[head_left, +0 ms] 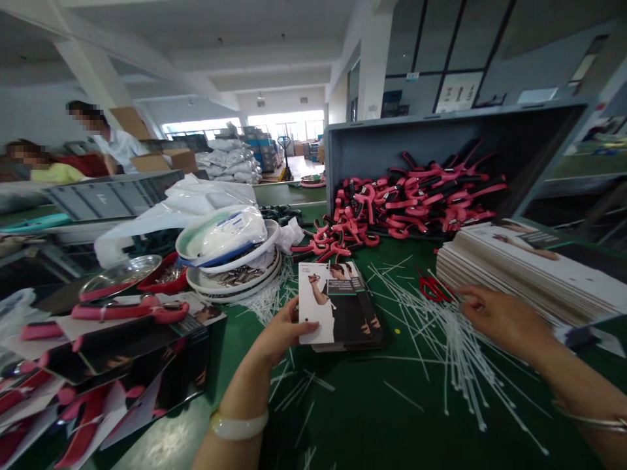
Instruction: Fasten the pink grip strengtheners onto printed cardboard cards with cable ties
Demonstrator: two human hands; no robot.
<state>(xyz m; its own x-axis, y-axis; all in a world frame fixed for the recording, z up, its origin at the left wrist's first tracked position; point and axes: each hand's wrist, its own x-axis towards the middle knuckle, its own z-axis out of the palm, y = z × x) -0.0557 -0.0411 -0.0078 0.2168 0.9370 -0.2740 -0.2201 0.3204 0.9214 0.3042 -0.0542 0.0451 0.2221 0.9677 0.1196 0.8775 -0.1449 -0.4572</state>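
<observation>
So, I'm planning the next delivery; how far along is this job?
Pink-and-black clamps lying with printed cards at left look done. The left hand holds a short card stack; the right hand is over the white ties, its grip unclear. Apparently left: the heap of loose clamps spilling from the grey crate, and the tall card pile at right. Much seems to remain.

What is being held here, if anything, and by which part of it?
The left hand holds a printed card by its left edge, thumb on the front. The right hand is at the white ties; whether it grips one cannot be told.
</observation>
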